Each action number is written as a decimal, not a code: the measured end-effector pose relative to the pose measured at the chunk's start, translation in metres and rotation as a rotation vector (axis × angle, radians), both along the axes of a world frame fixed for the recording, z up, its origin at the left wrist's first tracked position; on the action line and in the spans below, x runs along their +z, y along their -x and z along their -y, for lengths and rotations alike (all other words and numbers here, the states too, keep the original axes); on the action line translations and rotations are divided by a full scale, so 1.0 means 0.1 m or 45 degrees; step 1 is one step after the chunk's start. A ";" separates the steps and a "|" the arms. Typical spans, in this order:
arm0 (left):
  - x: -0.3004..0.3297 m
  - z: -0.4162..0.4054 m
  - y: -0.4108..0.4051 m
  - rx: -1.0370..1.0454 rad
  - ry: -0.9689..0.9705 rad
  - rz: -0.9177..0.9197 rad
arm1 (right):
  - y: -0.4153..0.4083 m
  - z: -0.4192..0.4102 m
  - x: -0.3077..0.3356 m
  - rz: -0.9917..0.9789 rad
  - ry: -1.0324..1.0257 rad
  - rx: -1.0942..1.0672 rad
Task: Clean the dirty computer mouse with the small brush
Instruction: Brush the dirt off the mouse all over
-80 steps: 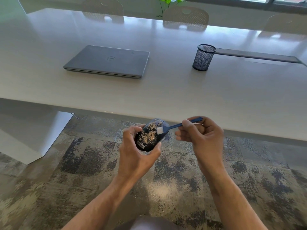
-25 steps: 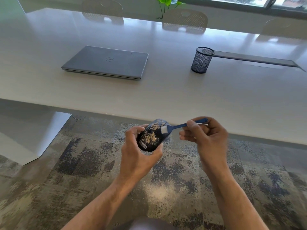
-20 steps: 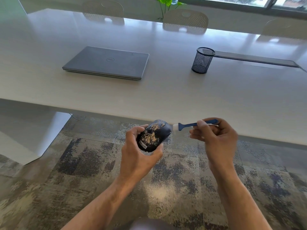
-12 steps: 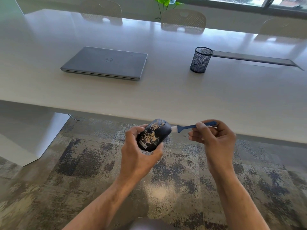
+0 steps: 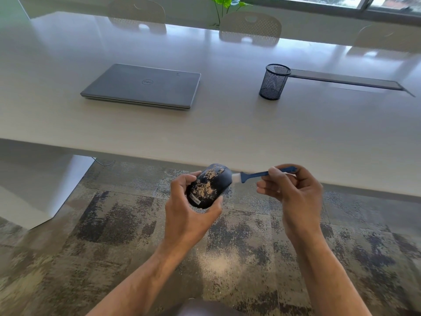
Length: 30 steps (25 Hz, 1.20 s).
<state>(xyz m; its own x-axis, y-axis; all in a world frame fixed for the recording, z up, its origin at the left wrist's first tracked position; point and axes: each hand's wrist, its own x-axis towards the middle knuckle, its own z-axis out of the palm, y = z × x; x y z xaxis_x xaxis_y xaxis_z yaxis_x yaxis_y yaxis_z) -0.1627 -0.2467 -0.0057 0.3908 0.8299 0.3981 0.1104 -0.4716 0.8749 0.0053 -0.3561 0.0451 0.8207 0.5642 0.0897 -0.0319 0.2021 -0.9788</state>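
Note:
A black computer mouse (image 5: pixel 208 185) speckled with tan dirt is gripped from below by my left hand (image 5: pixel 186 215), held over the floor just in front of the table edge. My right hand (image 5: pixel 293 192) pinches the blue handle of a small brush (image 5: pixel 257 175). The brush's white bristles touch the right front side of the mouse, near the scroll wheel.
A long pale table (image 5: pixel 227 124) carries a closed grey laptop (image 5: pixel 142 86) at the left and a black mesh pen cup (image 5: pixel 274 82) at the right. White chairs (image 5: pixel 249 28) stand behind it. Tan dust (image 5: pixel 218 258) lies on the patterned carpet below the mouse.
The brush swept off the top of the mouse to the right, clear of it, then came back so its bristles now touch the mouse's right front side. My left hand kept holding the mouse.

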 end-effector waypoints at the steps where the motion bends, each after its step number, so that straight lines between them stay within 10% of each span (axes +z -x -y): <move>1: -0.01 0.00 -0.01 0.002 -0.005 0.000 | 0.02 -0.01 -0.01 -0.001 -0.015 0.057; 30: -0.02 -0.03 -0.10 0.041 -0.017 -0.016 | 0.02 -0.11 0.04 0.074 0.009 0.117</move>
<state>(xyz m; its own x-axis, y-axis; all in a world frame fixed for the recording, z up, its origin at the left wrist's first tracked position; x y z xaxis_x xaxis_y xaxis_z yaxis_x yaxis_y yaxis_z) -0.1529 -0.2442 -0.0073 0.3686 0.8369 0.4046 0.1365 -0.4793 0.8670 0.0034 -0.3448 0.0488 0.7592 0.6375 0.1313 0.0069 0.1939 -0.9810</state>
